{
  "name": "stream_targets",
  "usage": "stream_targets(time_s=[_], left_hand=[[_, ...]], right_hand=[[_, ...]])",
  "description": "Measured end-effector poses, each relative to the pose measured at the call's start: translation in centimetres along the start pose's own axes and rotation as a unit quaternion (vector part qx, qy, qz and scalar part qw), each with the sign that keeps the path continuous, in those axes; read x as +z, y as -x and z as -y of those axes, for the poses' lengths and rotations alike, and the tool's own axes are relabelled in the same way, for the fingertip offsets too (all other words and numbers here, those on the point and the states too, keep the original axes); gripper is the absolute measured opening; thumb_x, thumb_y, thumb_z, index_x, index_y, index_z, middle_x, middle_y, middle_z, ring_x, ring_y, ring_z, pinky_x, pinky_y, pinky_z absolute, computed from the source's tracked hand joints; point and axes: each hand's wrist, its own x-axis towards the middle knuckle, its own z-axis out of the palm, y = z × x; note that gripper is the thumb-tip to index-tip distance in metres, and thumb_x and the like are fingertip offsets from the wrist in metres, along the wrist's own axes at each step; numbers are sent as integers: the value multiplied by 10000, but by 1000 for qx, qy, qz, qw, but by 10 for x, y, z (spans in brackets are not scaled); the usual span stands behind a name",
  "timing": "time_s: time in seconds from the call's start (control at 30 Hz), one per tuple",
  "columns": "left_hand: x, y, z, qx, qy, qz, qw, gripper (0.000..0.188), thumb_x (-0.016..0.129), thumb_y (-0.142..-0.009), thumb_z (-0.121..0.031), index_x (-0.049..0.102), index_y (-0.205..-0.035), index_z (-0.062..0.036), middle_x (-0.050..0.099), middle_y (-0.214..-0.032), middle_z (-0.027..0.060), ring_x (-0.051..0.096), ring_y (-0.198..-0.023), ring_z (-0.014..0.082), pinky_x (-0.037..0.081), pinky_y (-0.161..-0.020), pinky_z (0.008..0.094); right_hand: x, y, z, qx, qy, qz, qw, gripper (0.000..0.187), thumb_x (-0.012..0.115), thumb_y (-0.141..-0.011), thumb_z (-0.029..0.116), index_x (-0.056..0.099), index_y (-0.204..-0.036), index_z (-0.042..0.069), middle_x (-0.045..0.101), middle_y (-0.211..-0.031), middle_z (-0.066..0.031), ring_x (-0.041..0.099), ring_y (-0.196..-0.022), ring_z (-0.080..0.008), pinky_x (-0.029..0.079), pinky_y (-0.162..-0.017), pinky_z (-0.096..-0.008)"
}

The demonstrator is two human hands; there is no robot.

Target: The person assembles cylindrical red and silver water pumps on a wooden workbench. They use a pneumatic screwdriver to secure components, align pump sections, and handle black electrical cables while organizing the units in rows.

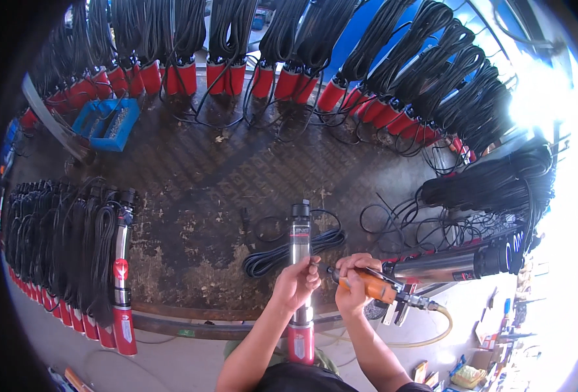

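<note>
My left hand [294, 285] pinches a small dark piece [314, 261] near the orange tool [379, 289] my right hand [350, 297] grips; straight alignment should help.

Both forearms [256, 340] angle inward — left grip [295, 286] pinched, right grip [352, 286] curled.

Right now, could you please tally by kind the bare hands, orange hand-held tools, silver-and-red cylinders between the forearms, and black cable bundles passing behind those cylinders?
Left hand and right hand, both bare: 2
Orange hand-held tool: 1
Silver-and-red metal cylinder: 1
Black coiled cable bundle: 1
Total: 5
</note>
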Motion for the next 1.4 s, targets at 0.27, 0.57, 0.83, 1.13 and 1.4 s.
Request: stream_targets(time_s=[0.27, 0.57, 0.83, 1.13, 1.4], left_hand=[[-7, -78, -25, -4, 47, -99, 994, 220, 548, -1008, -207, 600, -1036, 5, 390, -608, -51, 315, -461, 69, 249, -442, 222], [-20, -112, -33, -15, 174, -67, 982, 212, 402, -1030, -180, 497, -901, -41, 328, -612, -44, 286, -458, 87, 255, -442, 250], [-4, -98, -31, 13, 12, -180, 983, 195, 441, -985, -120, 576, -905, -4, 420, -659, -16, 367, -518, 106, 321, -488, 273], [-39, -61, -28, 226, -32, -265, 937, 179, 367, -1047, -52, 505, -1141, 12, 636, -888, 149, 600, -673, 196, 535, -613, 325], [-39, -69, -27, 251, -55, -236, 937, 132, 472, -1049, -119, 416, -1076, -1, 676, -976, 213, 709, -734, 259, 624, -675, 350]], right_hand=[[-5, -39, -71, -25, 154, 115, 981, 220, 552, -823, -32, 484, -1017, 45, 538, -936, -131, 566, -756, -197, 506, -791, -382], [-17, -70, -109, 31, 146, 51, 987, 225, 508, -803, -81, 514, -992, 42, 566, -935, -112, 567, -768, -188, 504, -804, -380], [-8, -80, -113, 56, 180, 31, 981, 194, 510, -834, -83, 507, -990, 33, 579, -886, -97, 577, -770, -172, 504, -766, -325], [-11, -86, -129, 32, 124, -6, 992, 206, 541, -821, -108, 505, -965, 35, 597, -882, -98, 597, -733, -172, 516, -709, -314], [-13, -87, -128, 42, 138, -45, 988, 194, 553, -825, -99, 540, -966, 34, 614, -875, -86, 611, -744, -169, 516, -706, -302]])
